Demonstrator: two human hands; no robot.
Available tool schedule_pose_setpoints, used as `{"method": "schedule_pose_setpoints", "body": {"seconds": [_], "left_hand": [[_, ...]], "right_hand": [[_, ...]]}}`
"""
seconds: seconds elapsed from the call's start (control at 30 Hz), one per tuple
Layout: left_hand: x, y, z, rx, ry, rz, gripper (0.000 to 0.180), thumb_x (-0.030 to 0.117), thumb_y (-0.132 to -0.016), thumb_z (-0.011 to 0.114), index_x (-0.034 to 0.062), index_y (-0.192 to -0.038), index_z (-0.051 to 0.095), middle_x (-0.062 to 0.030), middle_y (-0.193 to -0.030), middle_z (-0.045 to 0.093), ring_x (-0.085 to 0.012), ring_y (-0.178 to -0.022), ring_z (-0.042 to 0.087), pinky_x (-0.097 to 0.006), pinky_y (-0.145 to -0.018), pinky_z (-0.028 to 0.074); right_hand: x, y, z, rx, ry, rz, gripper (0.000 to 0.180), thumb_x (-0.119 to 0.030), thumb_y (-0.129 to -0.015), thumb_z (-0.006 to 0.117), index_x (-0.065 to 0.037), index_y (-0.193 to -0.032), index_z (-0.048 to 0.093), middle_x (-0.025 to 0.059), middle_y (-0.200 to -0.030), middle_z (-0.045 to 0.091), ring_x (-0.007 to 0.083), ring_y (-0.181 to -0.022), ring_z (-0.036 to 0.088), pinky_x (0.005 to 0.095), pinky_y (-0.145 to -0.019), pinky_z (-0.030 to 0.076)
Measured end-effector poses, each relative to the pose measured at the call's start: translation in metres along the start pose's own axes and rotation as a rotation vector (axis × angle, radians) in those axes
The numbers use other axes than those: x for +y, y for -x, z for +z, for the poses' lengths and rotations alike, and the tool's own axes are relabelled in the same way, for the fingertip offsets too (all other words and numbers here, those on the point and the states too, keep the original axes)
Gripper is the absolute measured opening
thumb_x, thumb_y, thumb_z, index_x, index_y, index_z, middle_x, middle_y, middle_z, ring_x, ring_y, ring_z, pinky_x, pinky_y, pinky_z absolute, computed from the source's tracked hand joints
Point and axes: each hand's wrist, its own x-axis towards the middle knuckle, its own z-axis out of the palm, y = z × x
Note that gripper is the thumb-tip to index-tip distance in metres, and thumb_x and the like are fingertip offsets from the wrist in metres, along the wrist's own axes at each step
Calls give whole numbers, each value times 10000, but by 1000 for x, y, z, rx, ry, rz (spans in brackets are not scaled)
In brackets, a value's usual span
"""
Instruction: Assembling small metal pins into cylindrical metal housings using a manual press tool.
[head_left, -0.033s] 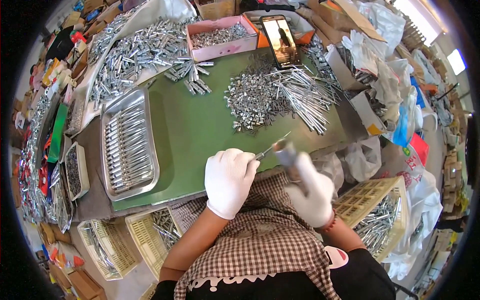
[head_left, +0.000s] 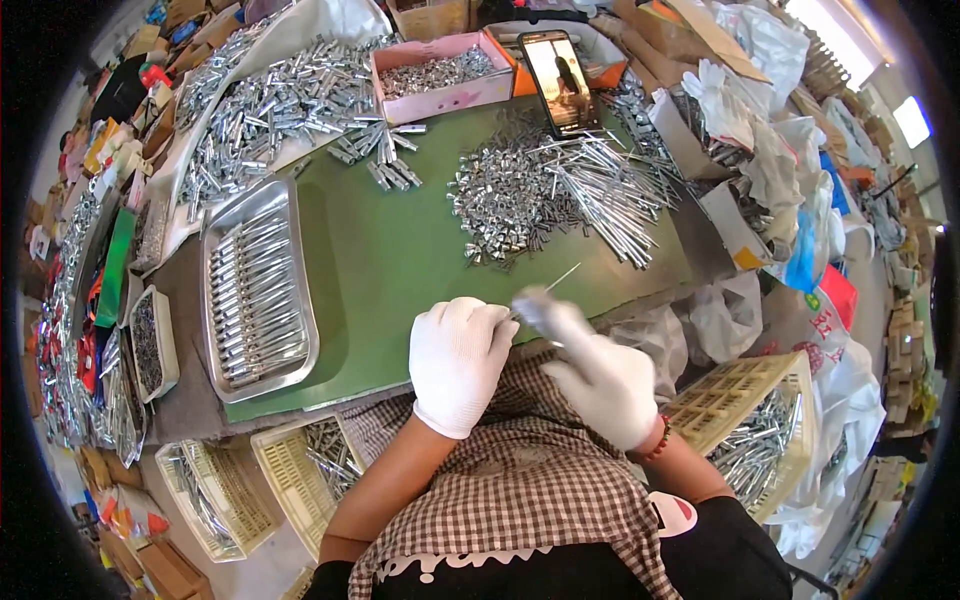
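My left hand [head_left: 455, 360], in a white knit glove, is closed near the table's front edge. From its fingertips a thin metal rod [head_left: 564, 277] slants up to the right over the green tabletop [head_left: 385, 255]. My gloved right hand [head_left: 610, 390] grips a hammer [head_left: 532, 306], blurred by motion, its metal head right beside my left fingertips, over the rod. Farther back lie a heap of small metal sleeves [head_left: 490, 205] and a bundle of long rods [head_left: 615, 205]. Left of my hands, a steel tray [head_left: 310, 330] holds a row of assembled metal pieces.
A phone [head_left: 560, 85] leans at the back beside a pink box [head_left: 430, 103] of small parts. Metal tubes [head_left: 270, 115] pile up at the back left. Yellow crates [head_left: 290, 480] of parts stand below the table edge, another crate [head_left: 735, 400] at the right.
My right hand has swung the hammer left, bringing its head close to my left fingertips. My left hand and the rod stay in place.
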Motion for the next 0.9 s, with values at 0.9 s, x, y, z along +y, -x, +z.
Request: {"method": "schedule_pose_setpoints", "body": {"seconds": [0.9], "left_hand": [[-29, -17, -77, 71, -96, 94, 160, 83, -737, 757, 103, -860, 657, -95, -910, 660, -335, -878, 643, -474, -776, 498]], "right_hand": [[220, -167, -65, 98, 783, -35, 140, -169, -961, 577, -89, -924, 685, 175, -883, 680, 406, -838, 676, 513, -762, 548]]}}
